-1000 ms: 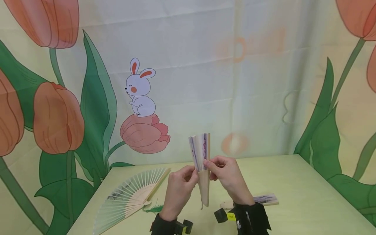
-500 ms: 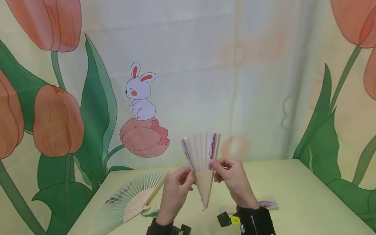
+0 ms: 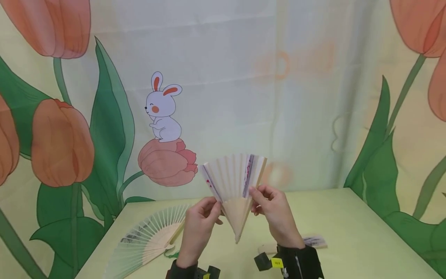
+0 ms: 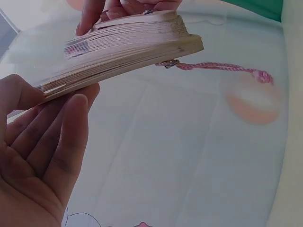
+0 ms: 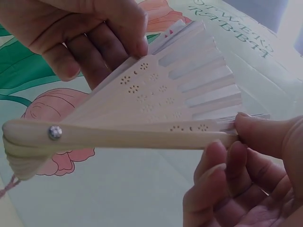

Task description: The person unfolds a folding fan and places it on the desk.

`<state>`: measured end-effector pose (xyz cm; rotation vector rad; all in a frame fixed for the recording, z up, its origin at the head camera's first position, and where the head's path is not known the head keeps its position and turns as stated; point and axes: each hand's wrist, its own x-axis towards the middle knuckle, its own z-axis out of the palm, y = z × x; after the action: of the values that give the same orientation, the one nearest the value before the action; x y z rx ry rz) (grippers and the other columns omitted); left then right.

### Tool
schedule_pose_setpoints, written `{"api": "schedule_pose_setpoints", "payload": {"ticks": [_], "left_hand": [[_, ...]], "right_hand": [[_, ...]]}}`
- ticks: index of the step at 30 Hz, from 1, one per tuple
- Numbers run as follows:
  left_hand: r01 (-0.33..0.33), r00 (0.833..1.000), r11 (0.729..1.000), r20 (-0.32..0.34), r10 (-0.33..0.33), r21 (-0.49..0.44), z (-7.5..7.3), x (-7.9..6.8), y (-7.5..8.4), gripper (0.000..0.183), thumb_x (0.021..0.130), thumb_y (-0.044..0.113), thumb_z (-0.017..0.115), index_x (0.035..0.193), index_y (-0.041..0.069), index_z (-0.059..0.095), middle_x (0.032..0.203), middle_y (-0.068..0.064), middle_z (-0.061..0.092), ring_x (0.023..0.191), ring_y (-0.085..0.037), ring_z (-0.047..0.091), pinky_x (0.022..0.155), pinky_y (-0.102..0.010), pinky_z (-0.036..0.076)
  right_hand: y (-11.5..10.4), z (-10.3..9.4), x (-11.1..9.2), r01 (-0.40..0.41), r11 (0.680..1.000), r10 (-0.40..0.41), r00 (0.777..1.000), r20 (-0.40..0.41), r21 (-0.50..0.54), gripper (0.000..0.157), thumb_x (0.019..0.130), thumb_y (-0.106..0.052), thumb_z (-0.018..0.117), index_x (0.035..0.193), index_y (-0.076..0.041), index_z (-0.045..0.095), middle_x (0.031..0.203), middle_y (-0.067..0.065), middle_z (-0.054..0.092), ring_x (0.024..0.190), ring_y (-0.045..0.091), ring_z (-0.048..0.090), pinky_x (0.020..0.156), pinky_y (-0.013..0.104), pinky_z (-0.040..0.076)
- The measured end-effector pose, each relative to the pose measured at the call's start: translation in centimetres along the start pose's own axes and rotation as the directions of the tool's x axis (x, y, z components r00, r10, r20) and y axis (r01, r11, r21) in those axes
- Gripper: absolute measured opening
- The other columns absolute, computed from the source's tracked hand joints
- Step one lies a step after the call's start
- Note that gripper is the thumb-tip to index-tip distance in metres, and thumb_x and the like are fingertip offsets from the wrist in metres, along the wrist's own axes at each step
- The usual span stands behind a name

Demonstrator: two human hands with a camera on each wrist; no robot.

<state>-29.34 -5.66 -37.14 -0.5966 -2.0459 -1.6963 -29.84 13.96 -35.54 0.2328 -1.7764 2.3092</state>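
Note:
A partly spread white folding fan (image 3: 231, 178) with purple and pink print is held up over the table, its pivot end pointing down. My left hand (image 3: 201, 228) pinches its left edge between thumb and fingers. On the opposite edge, the thumb and fingers of my right hand (image 3: 275, 213) pinch the outer guard stick. The right wrist view shows cut-out flower patterns on the ribs and a metal rivet (image 5: 55, 132) at the pivot. A pink braided cord (image 4: 222, 66) hangs from the pivot end in the left wrist view.
On the table's left lies a pale green open fan (image 3: 150, 236) with a green tassel (image 3: 171, 254). A folded fan (image 3: 315, 241) lies at the right, partly hidden behind my right wrist. Behind the table (image 3: 334, 213) hangs a cloth backdrop with tulips and a rabbit (image 3: 162, 108).
The held fan has spread from a narrow, nearly folded strip to a wider wedge. My hands have drawn apart, the left moving left and the right slightly right.

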Motion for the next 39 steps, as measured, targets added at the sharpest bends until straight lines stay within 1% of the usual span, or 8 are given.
{"api": "schedule_pose_setpoints", "payload": {"ticks": [3,8,11,19,25,29,32,39], "left_hand": [[0.001,1.000,1.000,0.000,-0.001,-0.024,-0.2,0.2,0.0,0.013,0.096,0.008,0.062,0.103,0.000,0.070,0.086,-0.009,0.072,0.069,-0.016,0.068,0.058,-0.033,0.057],[0.023,1.000,0.999,-0.020,-0.024,-0.046,-0.4,0.2,0.0,0.014,0.096,0.013,0.065,0.099,0.000,0.069,0.084,-0.009,0.072,0.070,-0.018,0.068,0.059,-0.034,0.058],[0.029,0.999,0.998,-0.033,-0.031,-0.057,-0.5,0.2,0.0,0.014,0.096,0.014,0.065,0.096,0.000,0.068,0.083,-0.009,0.072,0.070,-0.019,0.069,0.058,-0.034,0.058],[0.041,0.998,0.993,-0.042,-0.046,-0.114,-1.0,0.2,0.0,0.016,0.095,0.014,0.066,0.098,-0.001,0.067,0.086,-0.012,0.072,0.074,-0.022,0.070,0.058,-0.035,0.058],[0.046,0.998,0.988,-0.026,-0.050,-0.144,-1.2,0.3,0.2,0.020,0.096,0.018,0.065,0.104,0.000,0.066,0.092,-0.014,0.071,0.079,-0.024,0.070,0.060,-0.034,0.058],[0.040,0.999,0.990,-0.019,-0.043,-0.135,-1.2,0.4,0.2,0.020,0.096,0.019,0.065,0.104,0.001,0.066,0.092,-0.013,0.071,0.079,-0.024,0.070,0.060,-0.035,0.058],[0.046,0.999,0.989,-0.015,-0.048,-0.137,-1.2,0.4,0.1,0.020,0.097,0.019,0.064,0.105,0.001,0.066,0.091,-0.013,0.071,0.078,-0.024,0.070,0.059,-0.035,0.058],[0.086,0.996,0.987,0.020,-0.084,-0.138,-1.4,0.3,0.0,0.024,0.098,0.022,0.063,0.111,0.002,0.065,0.093,-0.014,0.071,0.079,-0.025,0.071,0.060,-0.035,0.058]], "right_hand": [[-0.1,0.0,0.1,0.013,1.000,-0.013,1.000,0.009,0.027,0.024,0.092,-0.016,0.070,0.088,0.003,0.056,0.073,0.011,0.054,0.058,0.018,0.053,0.054,0.026,0.047],[-0.1,-0.2,0.1,0.023,0.999,-0.023,1.000,0.000,0.039,0.026,0.093,-0.019,0.069,0.089,0.002,0.054,0.072,0.010,0.053,0.057,0.019,0.055,0.054,0.025,0.048],[-0.2,-0.4,0.1,0.024,0.999,-0.023,1.000,-0.002,0.044,0.026,0.094,-0.020,0.068,0.093,0.003,0.055,0.072,0.010,0.053,0.057,0.019,0.056,0.055,0.025,0.049],[-0.4,-0.8,0.0,0.019,0.998,-0.018,1.000,-0.024,0.063,0.025,0.096,-0.020,0.065,0.101,0.003,0.056,0.073,0.009,0.055,0.058,0.018,0.060,0.057,0.025,0.049],[-0.5,-1.0,0.1,0.031,0.997,-0.029,0.999,-0.029,0.077,0.024,0.097,-0.020,0.063,0.105,0.003,0.056,0.075,0.008,0.058,0.059,0.017,0.060,0.058,0.024,0.050],[-0.6,-1.1,0.1,0.042,0.996,-0.041,0.999,-0.024,0.075,0.027,0.098,-0.020,0.062,0.107,0.004,0.056,0.076,0.008,0.058,0.060,0.016,0.060,0.059,0.024,0.050],[-0.6,-1.1,0.1,0.048,0.996,-0.046,0.999,-0.026,0.080,0.028,0.097,-0.022,0.063,0.106,0.003,0.056,0.075,0.007,0.057,0.060,0.016,0.059,0.059,0.024,0.050],[-0.6,-1.1,0.1,0.076,0.989,-0.065,0.994,-0.087,0.125,0.029,0.096,-0.024,0.064,0.102,0.002,0.054,0.072,0.005,0.053,0.059,0.015,0.058,0.058,0.023,0.050]]}}
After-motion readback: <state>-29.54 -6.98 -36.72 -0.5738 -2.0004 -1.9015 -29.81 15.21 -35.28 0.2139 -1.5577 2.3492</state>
